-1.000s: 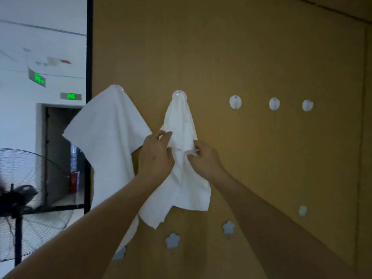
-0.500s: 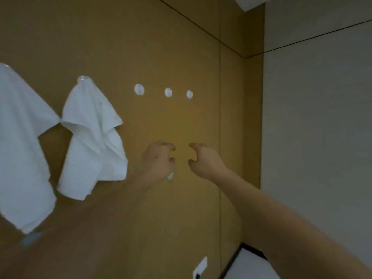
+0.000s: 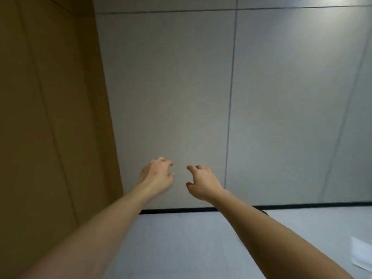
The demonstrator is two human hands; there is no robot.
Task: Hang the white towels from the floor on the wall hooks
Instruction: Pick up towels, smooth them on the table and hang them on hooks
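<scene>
On the left we see the brown panelled wall (image 3: 50, 117), which meets a grey panelled wall (image 3: 171, 87) at the corner. Before the grey wall we see the left hand (image 3: 158, 175) and, just beside it, the right hand (image 3: 202, 183), both stretched forward, fingers loosely curled and apart, holding nothing. At the lower right edge, a white towel (image 3: 362, 255) lies on the pale floor (image 3: 191, 244), well apart from both hands.

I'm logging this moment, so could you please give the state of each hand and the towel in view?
Left hand: empty, fingers loosely curled, held out in the air.
Right hand: empty, fingers loosely curled, held out in the air.
Towel: white, lying on the floor at the right edge, partly cut off.
</scene>
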